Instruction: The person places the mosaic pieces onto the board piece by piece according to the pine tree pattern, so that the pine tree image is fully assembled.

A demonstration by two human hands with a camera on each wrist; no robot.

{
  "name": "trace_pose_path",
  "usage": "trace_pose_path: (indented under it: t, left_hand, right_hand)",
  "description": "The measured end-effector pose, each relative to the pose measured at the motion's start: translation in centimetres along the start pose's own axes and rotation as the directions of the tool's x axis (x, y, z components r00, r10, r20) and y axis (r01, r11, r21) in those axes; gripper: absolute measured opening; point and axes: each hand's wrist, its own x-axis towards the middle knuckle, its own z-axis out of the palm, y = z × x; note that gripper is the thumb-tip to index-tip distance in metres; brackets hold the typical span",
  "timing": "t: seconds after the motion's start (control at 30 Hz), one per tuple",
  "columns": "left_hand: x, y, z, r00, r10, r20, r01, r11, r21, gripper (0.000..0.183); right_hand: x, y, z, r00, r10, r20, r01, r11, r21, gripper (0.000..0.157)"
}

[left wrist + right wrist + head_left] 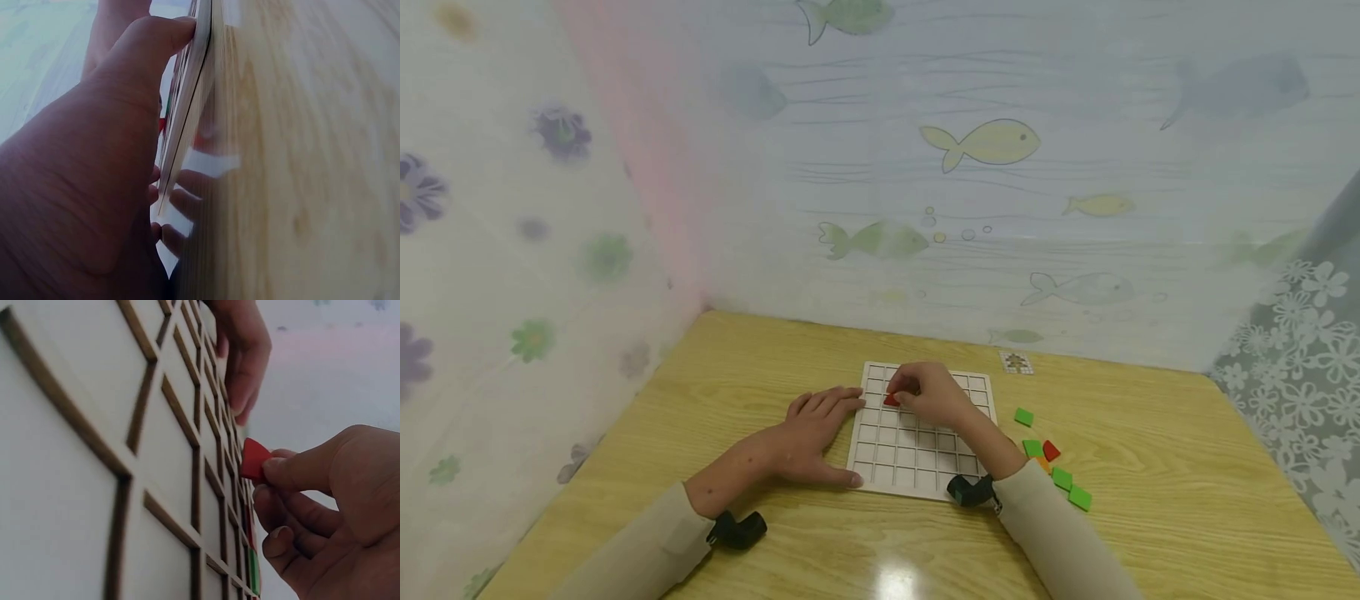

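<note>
A pale board (886, 456) with a raised square grid lies on the wooden table. Over its upper left part, my right hand (934, 398) pinches a small red tile (253, 460) with one curved side between thumb and fingertips. In the right wrist view the tile is tilted close over the grid. My left hand (811, 440) lies at the board's left side, fingers spread, with fingertips on the upper left edge and the thumb at the lower left corner. Farther along the grid, a green tile (254, 570) sits low beside a strip of red; the right hand hides this area in the head view.
Right of the board lie several green tiles (1080, 497), another red tile (1051, 450) and an orange tile (1043, 464) partly behind the right forearm. A small patterned card (1017, 362) lies behind them. Patterned curtains (880, 167) border the table's back and sides.
</note>
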Motion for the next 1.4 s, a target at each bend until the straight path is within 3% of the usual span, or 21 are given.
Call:
trace_pose_path:
  t: [0.4,0.73,1.07,1.4]
  left_hand:
    - [0.0,-0.2,0.0,1.0,0.01,-0.006,-0.01,1.0,0.0,0.116]
    - [0.0,-0.2,0.2,1.0,0.024,-0.015,-0.024,1.0,-0.007,0.116]
    - [0.1,-0.2,0.3,0.999,0.03,-0.029,-0.03,0.999,0.014,0.116]
    - [-0.2,-0.2,0.4,0.999,0.031,-0.037,-0.03,0.999,0.022,0.115]
  right_hand:
    - [0.1,-0.3,0.5,0.999,-0.042,-0.019,0.039,0.991,-0.125,0.015]
    - [-0.6,0.1,0.3,0.998,-0.045,-0.037,0.04,0.991,-0.13,0.011]
    - [-3.3,1.0,-1.5,0.994,-0.091,-0.06,0.082,0.987,-0.142,0.006]
    - [-6.9,3.0,-4.8,0.986,-0.041,-0.164,0.02,0.992,-0.126,0.007]
